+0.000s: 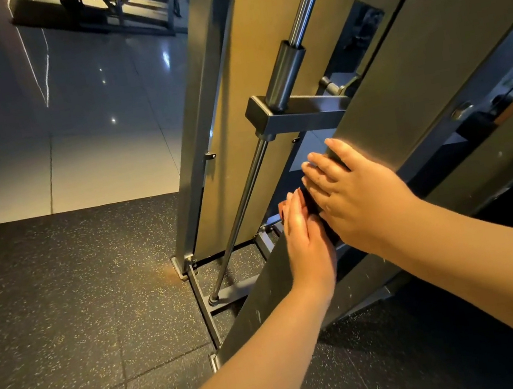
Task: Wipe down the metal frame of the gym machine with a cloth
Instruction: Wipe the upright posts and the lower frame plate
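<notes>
While looking down from head height, take in first the metal frame of the gym machine: a broad brushed-steel upright, leaning from 7 o'clock at the floor up to 1 o'clock and filling most of the right half. Next in size, the dark speckled rubber floor from 6 to 9 o'clock, meeting the glossy pale tile floor at 10 o'clock along a straight seam.

Beside the upright, toward 12 o'clock, a brass-toned panel with a narrower grey post on its 9 o'clock side. In front of the panel, a slim chrome guide rod, slanting from the base at 6 o'clock up to 12 o'clock through a square bracket and a black sleeve just above it. Far off at 11 o'clock, blurred dark equipment.

Just past centre, toward 4 o'clock, the right hand: laid flat on the face of the upright, fingers straight and spread, tips reaching over its 9 o'clock edge, released and gripping nothing. At its 7 o'clock and touching it, the left hand: fingers straight and together, pressed against the side of the same upright, likewise released.

Smallest, a dark sliver between the two hands, apparently the cloth, pressed against the upright; too little showing to tell more.
</notes>
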`<state>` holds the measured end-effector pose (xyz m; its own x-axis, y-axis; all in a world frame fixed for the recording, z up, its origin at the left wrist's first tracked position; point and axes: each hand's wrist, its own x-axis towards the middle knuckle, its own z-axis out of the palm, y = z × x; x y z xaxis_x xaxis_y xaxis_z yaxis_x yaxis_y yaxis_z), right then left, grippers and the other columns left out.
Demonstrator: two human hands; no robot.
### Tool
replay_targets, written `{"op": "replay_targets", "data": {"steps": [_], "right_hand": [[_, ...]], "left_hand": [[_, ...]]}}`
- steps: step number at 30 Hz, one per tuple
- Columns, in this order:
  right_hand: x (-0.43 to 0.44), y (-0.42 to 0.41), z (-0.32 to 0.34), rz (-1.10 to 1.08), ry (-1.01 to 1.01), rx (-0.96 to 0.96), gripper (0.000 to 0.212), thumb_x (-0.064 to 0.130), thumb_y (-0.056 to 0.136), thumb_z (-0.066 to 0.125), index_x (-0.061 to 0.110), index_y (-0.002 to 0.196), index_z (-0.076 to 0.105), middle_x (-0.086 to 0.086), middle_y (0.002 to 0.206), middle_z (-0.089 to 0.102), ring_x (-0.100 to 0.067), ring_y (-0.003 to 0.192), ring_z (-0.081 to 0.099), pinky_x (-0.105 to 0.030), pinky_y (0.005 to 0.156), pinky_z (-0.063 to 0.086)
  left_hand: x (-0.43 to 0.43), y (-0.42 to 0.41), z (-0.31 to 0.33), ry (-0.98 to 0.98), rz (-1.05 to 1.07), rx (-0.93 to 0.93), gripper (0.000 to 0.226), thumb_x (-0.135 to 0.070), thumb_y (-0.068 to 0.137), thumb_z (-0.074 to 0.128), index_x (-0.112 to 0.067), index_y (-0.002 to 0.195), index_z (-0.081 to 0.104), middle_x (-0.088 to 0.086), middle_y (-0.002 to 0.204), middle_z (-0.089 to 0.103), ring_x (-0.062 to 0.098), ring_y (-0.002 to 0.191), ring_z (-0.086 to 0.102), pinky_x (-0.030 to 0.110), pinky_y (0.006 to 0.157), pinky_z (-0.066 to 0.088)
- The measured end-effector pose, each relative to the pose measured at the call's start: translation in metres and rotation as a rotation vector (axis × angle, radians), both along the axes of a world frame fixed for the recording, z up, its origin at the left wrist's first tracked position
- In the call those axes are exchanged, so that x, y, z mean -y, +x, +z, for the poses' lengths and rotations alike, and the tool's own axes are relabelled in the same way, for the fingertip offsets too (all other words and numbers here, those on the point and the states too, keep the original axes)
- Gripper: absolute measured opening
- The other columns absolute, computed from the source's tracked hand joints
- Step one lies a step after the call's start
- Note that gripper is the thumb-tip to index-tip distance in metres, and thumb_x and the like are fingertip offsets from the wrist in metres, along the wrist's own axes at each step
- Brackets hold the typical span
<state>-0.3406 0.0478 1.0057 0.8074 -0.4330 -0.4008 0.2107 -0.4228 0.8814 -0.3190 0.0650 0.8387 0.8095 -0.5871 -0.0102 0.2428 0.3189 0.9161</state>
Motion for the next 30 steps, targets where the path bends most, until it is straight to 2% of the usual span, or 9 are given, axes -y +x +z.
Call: {"op": "replay_targets", "data": {"steps": [3, 5, 8, 10, 14, 17, 22, 26, 30], "right_hand": [[-0.003, 0.001, 0.011, -0.014, -0.006, 0.019, 0.065, 0.046, 0.11, 0.014, 0.013, 0.161, -0.007, -0.016, 0.169, -0.014, -0.035, 0.156, -0.015, -0.059, 0.12, -0.015], [-0.002, -0.001, 0.027, -0.01, -0.091, 0.054, 0.065, 0.048, 0.109, 0.011, 0.013, 0.159, -0.013, -0.016, 0.168, -0.019, -0.034, 0.155, -0.018, -0.059, 0.12, -0.017], [0.008, -0.007, 0.051, 0.021, -0.218, 0.126, 0.065, 0.047, 0.109, 0.009, 0.013, 0.158, -0.018, -0.015, 0.166, -0.024, -0.031, 0.154, -0.023, -0.054, 0.114, -0.023], [0.01, -0.01, 0.057, 0.034, -0.246, 0.135, 0.065, 0.045, 0.109, 0.009, 0.013, 0.158, -0.018, -0.016, 0.166, -0.024, -0.032, 0.154, -0.023, -0.054, 0.109, -0.027], [0.004, -0.009, 0.058, -0.022, -0.146, 0.136, 0.065, 0.046, 0.108, 0.006, 0.01, 0.155, -0.02, -0.02, 0.164, -0.025, -0.039, 0.152, -0.024, -0.061, 0.117, -0.02], [0.004, -0.006, 0.063, -0.021, -0.109, 0.153, 0.064, 0.045, 0.11, 0.011, 0.014, 0.16, -0.014, -0.016, 0.167, -0.022, -0.034, 0.154, -0.022, -0.056, 0.114, -0.023], [0.015, -0.005, 0.11, -0.025, -0.18, 0.216, 0.063, 0.049, 0.11, 0.012, 0.021, 0.161, -0.011, -0.007, 0.169, -0.019, -0.025, 0.155, -0.02, -0.05, 0.121, -0.016], [0.015, -0.008, 0.142, -0.064, -0.134, 0.313, 0.061, 0.05, 0.109, 0.009, 0.024, 0.161, -0.01, -0.005, 0.169, -0.018, -0.023, 0.156, -0.019, -0.052, 0.123, -0.014], [0.003, -0.011, 0.144, -0.079, -0.067, 0.33, 0.057, 0.047, 0.108, 0.009, 0.025, 0.155, -0.016, -0.005, 0.168, -0.021, -0.026, 0.154, -0.023, -0.054, 0.117, -0.022]], "left_hand": [[-0.007, -0.003, -0.012, -0.038, -0.051, -0.157, 0.044, -0.053, 0.098, 0.048, -0.071, 0.138, 0.04, -0.02, 0.167, 0.025, 0.01, 0.156, 0.023, 0.047, 0.128, 0.024], [-0.006, -0.001, -0.014, 0.121, -0.029, -0.269, 0.049, -0.037, 0.109, 0.036, -0.057, 0.152, 0.03, -0.011, 0.166, 0.03, 0.017, 0.153, 0.03, 0.045, 0.125, 0.028], [-0.002, 0.002, 0.007, 0.243, -0.057, -0.383, 0.05, -0.037, 0.114, 0.024, -0.038, 0.164, 0.017, -0.007, 0.169, 0.02, 0.022, 0.155, 0.025, 0.047, 0.127, 0.025], [0.002, 0.003, 0.033, 0.174, -0.062, -0.29, 0.051, -0.03, 0.113, 0.026, -0.037, 0.164, 0.018, -0.012, 0.17, 0.016, 0.016, 0.157, 0.019, 0.043, 0.128, 0.02], [0.0, -0.004, 0.049, -0.015, -0.067, 0.013, 0.053, -0.017, 0.114, 0.03, -0.038, 0.162, 0.024, -0.025, 0.168, 0.012, -0.006, 0.155, 0.0, 0.02, 0.123, 0.007], [-0.007, -0.007, 0.033, 0.028, -0.055, 0.041, 0.053, -0.021, 0.114, 0.032, -0.047, 0.158, 0.018, -0.026, 0.168, 0.007, -0.003, 0.156, 0.002, 0.026, 0.125, 0.01], [0.006, 0.005, 0.065, 0.248, -0.087, -0.22, 0.057, -0.026, 0.112, 0.028, -0.033, 0.165, 0.008, -0.008, 0.173, 0.006, 0.022, 0.159, 0.013, 0.05, 0.129, 0.019], [0.016, 0.013, 0.13, 0.036, -0.117, -0.075, 0.057, -0.027, 0.112, 0.03, -0.038, 0.164, 0.011, -0.017, 0.17, 0.006, 0.016, 0.159, 0.011, 0.05, 0.128, 0.021], [0.012, 0.007, 0.146, -0.232, -0.144, 0.12, 0.057, -0.03, 0.11, 0.035, -0.043, 0.162, 0.017, -0.036, 0.164, 0.002, -0.005, 0.156, -0.002, 0.039, 0.13, 0.012]]}}
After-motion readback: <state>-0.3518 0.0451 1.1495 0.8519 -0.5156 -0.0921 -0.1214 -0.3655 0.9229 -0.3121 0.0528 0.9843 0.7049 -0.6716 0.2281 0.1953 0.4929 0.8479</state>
